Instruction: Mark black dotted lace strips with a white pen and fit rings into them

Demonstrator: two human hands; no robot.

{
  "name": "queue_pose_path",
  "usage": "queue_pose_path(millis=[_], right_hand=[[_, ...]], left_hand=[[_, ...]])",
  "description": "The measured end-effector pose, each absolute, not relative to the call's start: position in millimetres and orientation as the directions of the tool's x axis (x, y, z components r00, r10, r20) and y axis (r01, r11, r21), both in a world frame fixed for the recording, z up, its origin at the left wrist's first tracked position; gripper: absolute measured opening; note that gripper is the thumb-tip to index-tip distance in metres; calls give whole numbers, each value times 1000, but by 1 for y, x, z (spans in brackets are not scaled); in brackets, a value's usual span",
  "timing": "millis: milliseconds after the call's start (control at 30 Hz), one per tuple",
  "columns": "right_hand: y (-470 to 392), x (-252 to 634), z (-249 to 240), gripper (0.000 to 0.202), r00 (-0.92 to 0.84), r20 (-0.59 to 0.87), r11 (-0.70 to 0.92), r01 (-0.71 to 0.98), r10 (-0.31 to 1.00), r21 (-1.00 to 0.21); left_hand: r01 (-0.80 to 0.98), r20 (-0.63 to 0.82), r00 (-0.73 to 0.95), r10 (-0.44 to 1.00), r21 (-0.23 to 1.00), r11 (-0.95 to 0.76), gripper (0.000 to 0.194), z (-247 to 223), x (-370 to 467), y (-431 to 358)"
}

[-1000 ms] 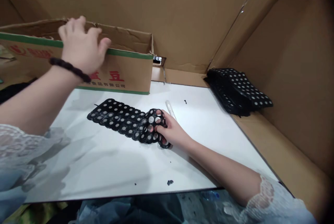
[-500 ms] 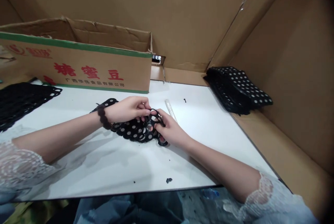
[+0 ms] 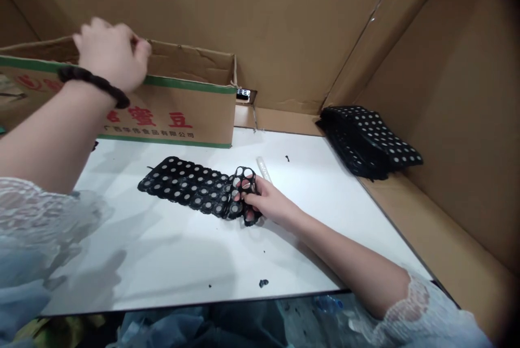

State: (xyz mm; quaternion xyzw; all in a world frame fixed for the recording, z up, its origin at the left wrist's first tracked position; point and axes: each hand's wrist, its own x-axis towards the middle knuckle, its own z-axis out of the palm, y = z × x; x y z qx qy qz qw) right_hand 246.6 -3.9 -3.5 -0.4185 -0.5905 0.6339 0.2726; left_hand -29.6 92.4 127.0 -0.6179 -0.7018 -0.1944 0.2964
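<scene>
A black perforated sheet [image 3: 187, 185] with rows of round holes or pale dots lies flat on the white table. My right hand [image 3: 264, 196] grips its right end between thumb and fingers, where the strip is raised and its holes show through. My left hand [image 3: 111, 53], slightly blurred and with a dark band at the wrist, is raised over the front rim of the cardboard box [image 3: 195, 104]. Its fingers bend away from me over the box, so their tips and anything in them are hidden.
A folded stack of black dotted sheets [image 3: 369, 139] rests at the right, by the cardboard wall. A clear strip [image 3: 263, 168] lies behind my right hand. Small black scraps [image 3: 264, 283] are scattered on the white table [image 3: 174, 261]. Cardboard walls stand behind and to the right.
My left hand has left the sheet and moved up and left to the box. My right hand stays on the sheet's right end. More of the sheet now shows.
</scene>
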Motion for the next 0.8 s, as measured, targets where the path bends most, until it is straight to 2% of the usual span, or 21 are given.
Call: queue_pose_path(millis=[67,133,200,267,300,367,467,567,600,700,800], right_hand=[[-3,249,-3,26,-545,-194,-146,131,816,-981],[-3,250,-3,31,-581,-162,-116,116,797,-986],[-4,251,-4,34,-590,-147,-93,122,794,-988],[-4,252,-5,33,-581,-148,-78,144,800,-987],[-4,252,-5,32,-580,-147,-69,155,801,-986],[-4,251,-5,29,-587,-134,-48,160,798,-986],[-4,250,-4,28,-587,-127,-38,161,800,-986],[-5,249,-2,26,-568,-188,-74,218,801,-973],[-6,249,-2,26,-565,-210,-87,236,798,-968],[-6,249,-2,26,-564,-233,-108,247,792,-963],[-6,250,-1,28,-569,-202,-73,241,797,-968]], left_hand=[[997,732,5,681,-59,57,52,119,-16,82],[981,708,195,679,-154,-121,50,103,7,61],[927,493,373,786,-154,-343,45,83,33,34],[821,167,570,804,-103,-561,44,60,56,9],[774,75,633,771,-57,-630,44,50,64,-1],[715,-2,700,715,11,-700,42,35,75,-14],[688,-23,724,689,104,-719,29,30,78,-16],[710,-55,699,713,174,-683,27,48,64,-2],[741,-27,662,749,169,-650,26,57,57,4],[856,207,465,861,140,-497,23,79,36,18],[860,216,437,873,185,-476,28,82,27,17]])
